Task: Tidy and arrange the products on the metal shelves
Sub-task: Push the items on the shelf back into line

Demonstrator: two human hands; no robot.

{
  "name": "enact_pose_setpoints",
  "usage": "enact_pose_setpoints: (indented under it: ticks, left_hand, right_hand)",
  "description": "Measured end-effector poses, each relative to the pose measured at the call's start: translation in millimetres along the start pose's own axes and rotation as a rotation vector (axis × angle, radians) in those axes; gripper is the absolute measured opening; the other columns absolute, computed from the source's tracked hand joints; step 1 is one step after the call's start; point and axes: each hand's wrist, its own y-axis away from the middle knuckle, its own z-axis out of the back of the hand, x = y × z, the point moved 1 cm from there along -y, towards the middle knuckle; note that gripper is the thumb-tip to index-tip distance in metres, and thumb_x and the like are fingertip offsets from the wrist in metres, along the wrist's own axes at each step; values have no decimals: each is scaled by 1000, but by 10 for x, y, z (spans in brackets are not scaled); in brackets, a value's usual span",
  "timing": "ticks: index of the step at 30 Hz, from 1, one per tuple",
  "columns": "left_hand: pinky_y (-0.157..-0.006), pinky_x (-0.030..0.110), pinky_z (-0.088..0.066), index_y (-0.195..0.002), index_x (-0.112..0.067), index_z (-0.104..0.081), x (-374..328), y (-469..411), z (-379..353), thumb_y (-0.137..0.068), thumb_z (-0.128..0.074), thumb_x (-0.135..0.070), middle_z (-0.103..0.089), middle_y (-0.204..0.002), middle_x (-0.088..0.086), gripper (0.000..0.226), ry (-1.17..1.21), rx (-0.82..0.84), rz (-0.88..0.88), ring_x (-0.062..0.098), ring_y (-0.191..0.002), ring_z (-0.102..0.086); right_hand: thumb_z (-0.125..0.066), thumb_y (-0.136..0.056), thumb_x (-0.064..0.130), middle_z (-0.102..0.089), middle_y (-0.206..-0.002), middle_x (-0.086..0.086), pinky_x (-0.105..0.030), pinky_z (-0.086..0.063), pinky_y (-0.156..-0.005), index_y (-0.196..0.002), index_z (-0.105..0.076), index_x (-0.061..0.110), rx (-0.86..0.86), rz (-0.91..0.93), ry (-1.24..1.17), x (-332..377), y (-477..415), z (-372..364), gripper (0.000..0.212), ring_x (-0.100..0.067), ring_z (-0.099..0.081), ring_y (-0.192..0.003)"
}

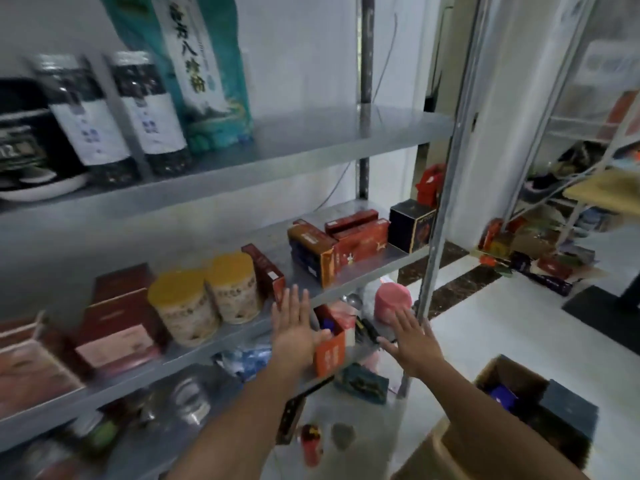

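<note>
- Plainly, both hands are held out flat in front of the metal shelving, backs toward the camera, and neither grips anything.
- The left hand (294, 327) has straight fingers lying close together, their tips over the front edge of the middle shelf (367, 271), just below a slim red box (265, 268).
- Its thumb lies against or just beside the top of an orange box (330, 351); whether it touches cannot be told.
- That orange box stands on the level below the middle shelf, between the two hands, with something blue showing in its open top.
- The right hand (412, 336) has straight, slightly fanned fingers and its thumb stuck out toward the orange box, in front of a pink tub (393, 301) on the same lower level.
- On the middle shelf, from left to right, stand dark red boxes (117, 317), two yellow-lidded canisters (185, 306) side by side, the slim red box, a cluster of red and orange boxes (313, 251), and a black box (412, 225) at the right end.
- The top shelf (311, 133) carries two dark jars (90, 123) with white labels and a tall teal bag (204, 71) to their right.
- A cardboard carton (502, 382) sits open on the floor under the right forearm.
</note>
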Motion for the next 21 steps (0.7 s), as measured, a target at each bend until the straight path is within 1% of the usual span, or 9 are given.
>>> enact_pose_setpoints:
  ticks: [1,4,6,8,11,15,17,19,21]
  left_hand:
    - [-115,44,3,-148,-3,-32,69,-17,78,-84,-27,-71,-27,-155,20,94,-39,15,18,30,-148,-13]
    - [-113,44,16,-153,-5,-9,245,-120,194,-89,-26,-68,-11,-159,21,91,-117,-104,96,27,-147,17]
    - [-115,43,13,-152,-3,-14,282,-169,308,-88,-26,-67,-20,-157,22,92,-73,-70,205,31,-148,-2]
    - [-117,44,13,-154,-5,-1,350,-251,341,-91,-23,-69,0,-161,18,92,-96,-38,263,31,-150,4]
    - [-119,46,11,-151,-10,20,400,-397,341,-93,-20,-70,28,-158,8,93,-112,62,355,27,-146,25]
    - [-119,48,9,-152,-11,18,373,-503,274,-95,-20,-68,27,-159,4,89,-133,123,374,26,-145,26]
    - [-119,48,11,-152,-12,17,359,-541,219,-95,-18,-67,24,-160,2,87,-137,160,383,25,-146,25]
    - [-119,46,12,-153,-12,15,349,-566,198,-97,-18,-65,21,-161,2,85,-132,189,388,24,-147,22]
    - [-118,44,12,-154,-12,13,347,-612,185,-98,-20,-63,18,-162,1,82,-94,188,406,23,-147,20]
  right_hand:
    - [48,-42,77,15,-161,-1,-47,11,-118,-155,6,20,-24,31,4,95,-106,104,133,-18,19,-146]
    - [44,-46,77,21,-158,-2,-48,9,-119,-153,14,19,-82,125,27,307,-411,406,125,-18,21,-145]
    - [32,-63,73,26,-157,-4,-50,12,-119,-152,18,17,-107,205,63,408,-612,601,105,-19,26,-142]
    - [17,-80,70,30,-154,-2,-47,23,-114,-152,19,18,-115,269,55,486,-799,747,89,-19,27,-143]
    - [44,-52,76,30,-156,1,-38,39,-98,-153,17,18,-155,318,68,579,-1081,808,119,-14,32,-137]
    - [48,-47,74,25,-153,0,-45,17,-113,-154,9,18,-212,354,42,685,-1310,813,127,-16,15,-147]
    - [28,-77,72,8,-159,-3,-47,5,-118,-155,-3,16,-280,379,58,717,-1364,863,101,-23,-7,-150]
    - [-1,-95,61,13,-162,-1,-47,10,-117,-155,5,19,-240,387,98,686,-1444,798,73,-21,6,-151]
    - [-6,-97,60,18,-162,0,-48,12,-117,-154,11,21,-161,384,145,640,-1516,751,71,-20,16,-149]
